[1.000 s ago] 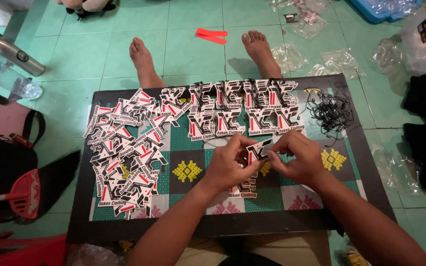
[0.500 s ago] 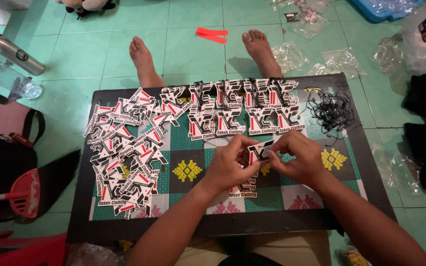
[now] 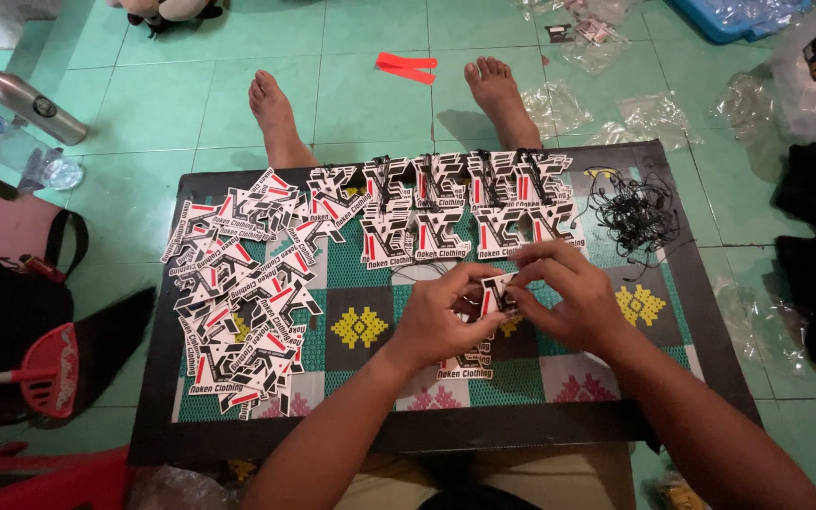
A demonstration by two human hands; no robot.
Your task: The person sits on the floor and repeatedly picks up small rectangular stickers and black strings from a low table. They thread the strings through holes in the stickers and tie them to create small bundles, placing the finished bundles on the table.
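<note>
Together, left hand [image 3: 441, 316] and right hand [image 3: 564, 297] pinching one die-cut tag [image 3: 495, 295], perhaps threading it

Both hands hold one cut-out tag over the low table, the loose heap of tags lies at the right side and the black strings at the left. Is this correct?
Not quite: the sides are swapped. In the head view the loose heap of tags lies at the left and the black strings at the right. The left hand and right hand do hold one tag over the table.

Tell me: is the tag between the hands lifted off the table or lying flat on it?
Lifted. The tag is pinched between the left hand and right hand, tilted above the small stack on the table.
</note>
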